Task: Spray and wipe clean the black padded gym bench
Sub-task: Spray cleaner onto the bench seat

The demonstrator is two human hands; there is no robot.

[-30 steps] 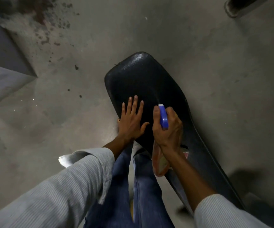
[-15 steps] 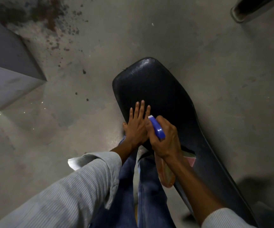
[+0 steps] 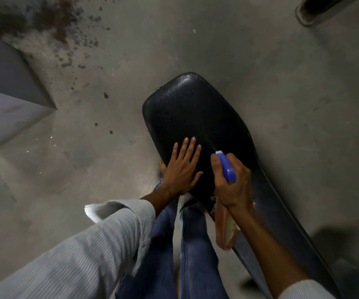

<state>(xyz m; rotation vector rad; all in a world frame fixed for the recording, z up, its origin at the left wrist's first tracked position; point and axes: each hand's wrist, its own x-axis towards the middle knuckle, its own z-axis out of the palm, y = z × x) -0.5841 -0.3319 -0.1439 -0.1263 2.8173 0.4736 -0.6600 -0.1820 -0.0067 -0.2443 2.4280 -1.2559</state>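
Note:
The black padded gym bench (image 3: 196,113) runs from the upper centre down to the lower right, its far end shiny with wet specks. My left hand (image 3: 181,169) lies flat on the pad near its left edge, fingers spread and holding nothing. My right hand (image 3: 233,182) grips a spray bottle (image 3: 226,167) with a blue trigger head and white nozzle that points up-left over the pad. The bottle's orange body (image 3: 225,229) hangs below my wrist. A thin pale streak leaves the nozzle toward the pad.
Grey concrete floor (image 3: 88,158) surrounds the bench, with dark stains at the upper left. A grey block (image 3: 8,104) stands at the left edge. A dark metal bar (image 3: 316,9) lies at the top right. My jeans-clad legs (image 3: 174,255) stand against the bench's near left side.
My right hand with the spray bottle has moved right, away from my left hand, which stays flat on the pad. The view has shifted slightly.

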